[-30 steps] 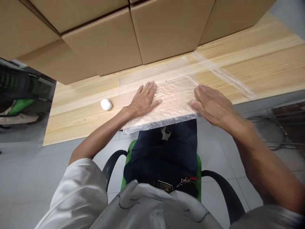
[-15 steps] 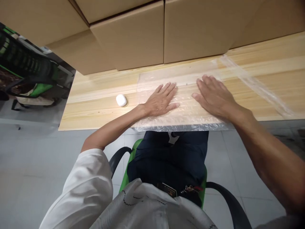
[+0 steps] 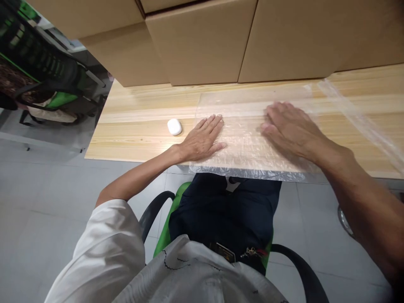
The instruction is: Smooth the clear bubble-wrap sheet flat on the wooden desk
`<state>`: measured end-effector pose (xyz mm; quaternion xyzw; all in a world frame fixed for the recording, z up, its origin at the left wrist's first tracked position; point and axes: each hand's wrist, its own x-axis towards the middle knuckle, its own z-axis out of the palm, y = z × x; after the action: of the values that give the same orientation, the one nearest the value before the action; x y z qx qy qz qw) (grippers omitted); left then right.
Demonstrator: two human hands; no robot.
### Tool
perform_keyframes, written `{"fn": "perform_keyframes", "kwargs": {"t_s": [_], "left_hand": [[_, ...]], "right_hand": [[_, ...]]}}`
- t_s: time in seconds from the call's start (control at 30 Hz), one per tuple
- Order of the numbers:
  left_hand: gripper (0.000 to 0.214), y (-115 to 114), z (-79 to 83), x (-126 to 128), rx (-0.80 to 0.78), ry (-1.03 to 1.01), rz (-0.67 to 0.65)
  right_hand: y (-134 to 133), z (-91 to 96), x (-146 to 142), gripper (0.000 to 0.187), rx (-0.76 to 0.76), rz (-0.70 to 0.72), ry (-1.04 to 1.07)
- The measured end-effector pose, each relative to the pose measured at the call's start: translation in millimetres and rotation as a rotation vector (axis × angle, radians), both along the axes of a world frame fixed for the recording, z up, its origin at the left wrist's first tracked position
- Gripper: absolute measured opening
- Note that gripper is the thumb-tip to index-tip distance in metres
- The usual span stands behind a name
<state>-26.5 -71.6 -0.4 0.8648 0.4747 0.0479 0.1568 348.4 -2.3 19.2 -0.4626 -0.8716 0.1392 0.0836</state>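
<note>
Head view: crinkled clear plastic sheet (image 3: 249, 145)

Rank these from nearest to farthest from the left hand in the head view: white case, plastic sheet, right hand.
From the left hand:
1. Plastic sheet, directly under its fingers.
2. White case, just to its left on the table.
3. Right hand, across the sheet to the right.
</note>
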Motion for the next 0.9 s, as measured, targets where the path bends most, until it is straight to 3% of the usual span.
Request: {"fn": "perform_keyframes", "kwargs": {"t_s": [0.13,0.27,0.47,0.73,0.9], "left_hand": [[0.111,7,-4.6,11,0.034,-0.03,-0.03],[0.095,6,-3.7,22,0.06,-0.034,-0.059],[0.089,-6,-6.8,28,0.103,-0.044,-0.08],[0.097,-21,-9.2,31,0.123,-0.061,-0.186],[0.093,-43,-7.6,35,0.105,-0.017,-0.221]], "right_hand": [[-7,24.5,-81,0.091,-0.192,0.267,0.045],[9,27.4,-135,0.086,-0.231,0.381,0.109],[44,18.0,-160,0.09,-0.26,0.425,0.088],[73,4.6,-190,0.095,-0.199,0.357,0.015],[88,-16.3,-207,0.114,-0.255,0.326,0.063]]}}
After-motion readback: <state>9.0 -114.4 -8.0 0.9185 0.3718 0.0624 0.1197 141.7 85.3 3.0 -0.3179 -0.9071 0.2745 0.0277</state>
